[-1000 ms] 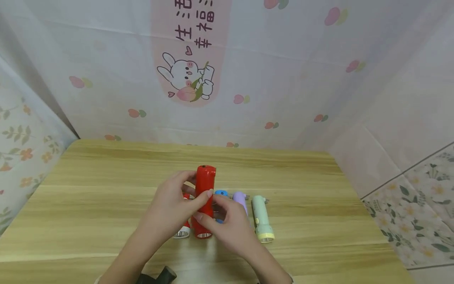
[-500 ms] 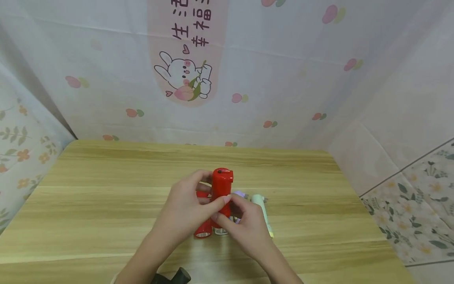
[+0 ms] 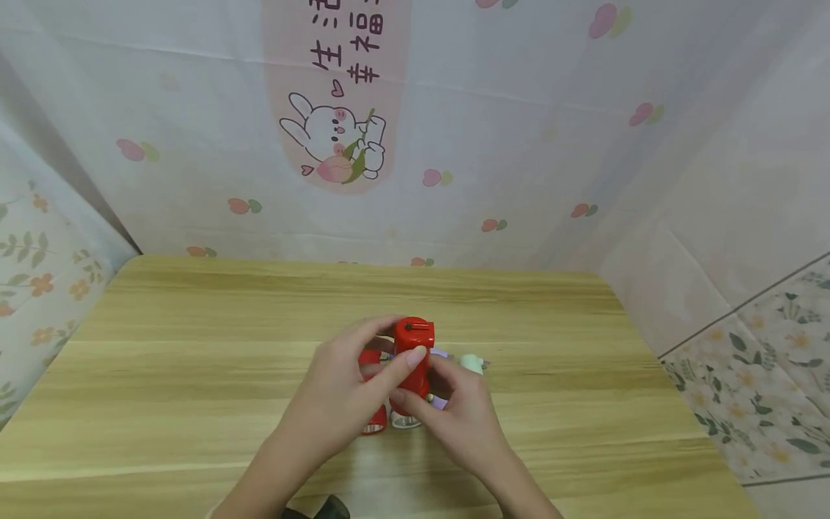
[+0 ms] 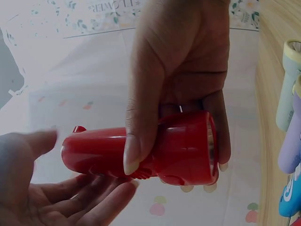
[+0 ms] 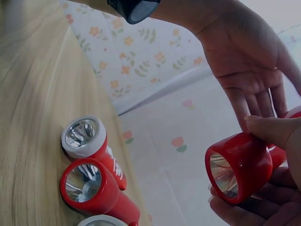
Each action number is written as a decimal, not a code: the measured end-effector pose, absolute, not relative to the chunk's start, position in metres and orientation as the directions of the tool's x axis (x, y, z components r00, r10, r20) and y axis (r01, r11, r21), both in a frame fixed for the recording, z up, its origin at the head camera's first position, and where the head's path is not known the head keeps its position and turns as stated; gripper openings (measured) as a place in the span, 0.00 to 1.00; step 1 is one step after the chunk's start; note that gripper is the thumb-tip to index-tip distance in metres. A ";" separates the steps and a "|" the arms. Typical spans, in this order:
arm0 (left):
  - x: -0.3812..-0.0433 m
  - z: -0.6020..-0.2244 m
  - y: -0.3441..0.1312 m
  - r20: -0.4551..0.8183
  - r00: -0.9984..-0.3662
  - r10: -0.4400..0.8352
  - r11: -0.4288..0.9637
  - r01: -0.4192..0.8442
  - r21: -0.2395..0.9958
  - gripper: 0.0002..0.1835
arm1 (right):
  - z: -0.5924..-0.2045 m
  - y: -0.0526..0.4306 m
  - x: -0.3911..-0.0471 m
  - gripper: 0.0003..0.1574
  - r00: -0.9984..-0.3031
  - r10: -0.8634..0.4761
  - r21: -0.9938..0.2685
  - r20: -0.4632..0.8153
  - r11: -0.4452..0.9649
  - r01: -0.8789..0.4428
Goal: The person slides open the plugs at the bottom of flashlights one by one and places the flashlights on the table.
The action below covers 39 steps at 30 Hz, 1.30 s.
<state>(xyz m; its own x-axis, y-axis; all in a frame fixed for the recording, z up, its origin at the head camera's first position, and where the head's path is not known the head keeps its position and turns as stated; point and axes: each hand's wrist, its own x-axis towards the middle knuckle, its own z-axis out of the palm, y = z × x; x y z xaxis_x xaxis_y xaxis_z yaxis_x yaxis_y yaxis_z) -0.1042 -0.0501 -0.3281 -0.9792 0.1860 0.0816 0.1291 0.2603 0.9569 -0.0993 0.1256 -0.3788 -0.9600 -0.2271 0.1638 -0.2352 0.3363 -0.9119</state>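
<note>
A red flashlight [image 3: 415, 339] is raised above the table, its tail end up and lens end down. My right hand [image 3: 463, 404] grips it near the lens end, with the thumb across the body in the left wrist view. My left hand [image 3: 353, 375] is at the tail end; its fingers [image 4: 101, 197] lie straight along the body from beneath. In that view its thumb [image 4: 44, 141] stands apart from the flashlight. Below the hands, another red flashlight [image 3: 374, 422] and a white-rimmed one [image 3: 406, 419] rest on the table, partly covered.
A purple flashlight [image 3: 441, 404] and a mint green one [image 3: 472, 362] lie to the right. A blue one [image 4: 290, 197] shows in the left wrist view, and a white-rimmed red one [image 5: 84, 136] in the right. Patterned cloth [image 3: 506, 144] hangs behind the wooden table [image 3: 551, 404].
Both hands have moved to the right with the red flashlight. Its tail end has tipped towards me, so it looks shorter and its top shows more.
</note>
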 end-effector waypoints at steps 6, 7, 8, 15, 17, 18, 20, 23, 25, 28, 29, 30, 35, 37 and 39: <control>-0.107 -0.332 -0.057 0.122 -0.982 0.144 0.180 0.147 0.973 0.16 | -0.381 0.125 -0.100 0.21 -0.961 -0.223 -0.899 0.166 0.365 -0.241; -0.108 -0.332 -0.058 0.127 -0.982 0.142 0.170 0.150 0.974 0.16 | -0.381 0.125 -0.100 0.22 -0.958 -0.223 -0.892 0.179 0.374 -0.254; -0.108 -0.332 -0.058 0.122 -0.983 0.141 0.161 0.144 0.976 0.16 | -0.382 0.125 -0.100 0.22 -0.954 -0.226 -0.883 0.197 0.382 -0.273; -0.111 -0.331 -0.061 0.097 -0.980 0.174 0.128 0.120 0.985 0.13 | -0.386 0.124 -0.100 0.24 -0.917 -0.249 -0.819 0.311 0.419 -0.392; -0.111 -0.329 -0.062 0.086 -0.979 0.185 0.120 0.109 0.987 0.12 | -0.386 0.124 -0.100 0.23 -0.904 -0.257 -0.800 0.341 0.426 -0.423; -0.110 -0.329 -0.062 0.080 -0.978 0.190 0.115 0.103 0.988 0.12 | -0.385 0.125 -0.099 0.23 -0.898 -0.260 -0.790 0.355 0.429 -0.437; -0.110 -0.327 -0.064 0.069 -0.976 0.205 0.101 0.091 0.991 0.13 | -0.385 0.125 -0.099 0.22 -0.889 -0.267 -0.783 0.372 0.424 -0.455; -0.109 -0.326 -0.065 0.053 -0.974 0.218 0.077 0.071 0.995 0.13 | -0.384 0.126 -0.099 0.20 -0.883 -0.277 -0.790 0.378 0.400 -0.464; -0.109 -0.326 -0.065 0.053 -0.973 0.224 0.064 0.069 0.996 0.13 | -0.383 0.126 -0.099 0.18 -0.880 -0.283 -0.791 0.381 0.394 -0.469; -0.109 -0.325 -0.065 0.060 -0.972 0.226 0.038 0.070 0.997 0.13 | -0.382 0.127 -0.099 0.18 -0.878 -0.289 -0.780 0.382 0.408 -0.474; -0.109 -0.326 -0.065 0.066 -0.972 0.225 0.037 0.076 0.996 0.13 | -0.382 0.127 -0.099 0.18 -0.877 -0.290 -0.776 0.384 0.413 -0.477; -0.109 -0.326 -0.065 0.070 -0.972 0.223 0.034 0.079 0.996 0.13 | -0.381 0.128 -0.099 0.19 -0.876 -0.290 -0.772 0.384 0.420 -0.478; -0.109 -0.327 -0.063 0.082 -0.975 0.209 0.028 0.089 0.996 0.12 | -0.379 0.130 -0.099 0.21 -0.869 -0.297 -0.751 0.396 0.440 -0.492; -0.108 -0.327 -0.062 0.083 -0.976 0.201 0.026 0.090 0.996 0.12 | -0.379 0.131 -0.099 0.22 -0.864 -0.302 -0.739 0.403 0.448 -0.502; -0.108 -0.327 -0.061 0.085 -0.978 0.192 0.027 0.092 0.995 0.12 | -0.378 0.132 -0.100 0.22 -0.862 -0.307 -0.731 0.404 0.457 -0.506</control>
